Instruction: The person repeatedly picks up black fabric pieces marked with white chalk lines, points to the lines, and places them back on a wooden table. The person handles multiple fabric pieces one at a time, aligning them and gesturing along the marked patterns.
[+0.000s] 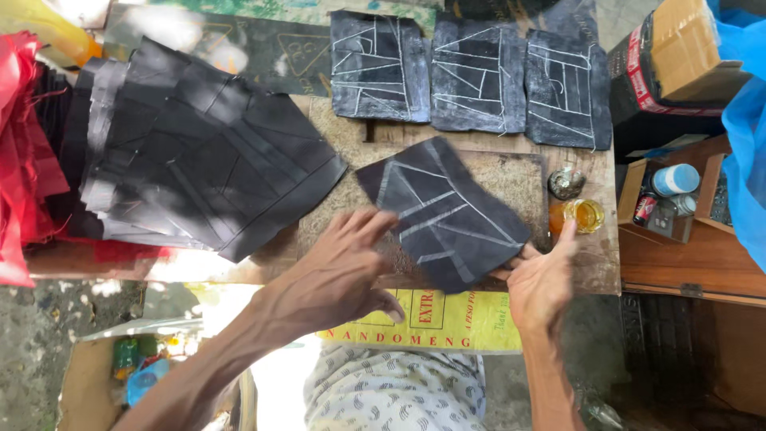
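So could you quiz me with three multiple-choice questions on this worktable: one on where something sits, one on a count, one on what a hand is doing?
1. Where is the small glass of amber liquid?
A. Right of the dark marked sheet in the hands
B. On the red cloth
C. In the cardboard box on the ground

2. How many dark marked pieces lie in the row at the table's far edge?
A. One
B. Three
C. Six

3. What is the right hand doing?
A. Resting flat on bare wood
B. Holding a brush
C. Gripping the sheet's edge

Answers: 1 A, the glass stands by the table's right edge, just past the sheet. 2 B, three lie side by side. 3 C, its fingers pinch the sheet's lower right edge, while the left hand touches its left edge.
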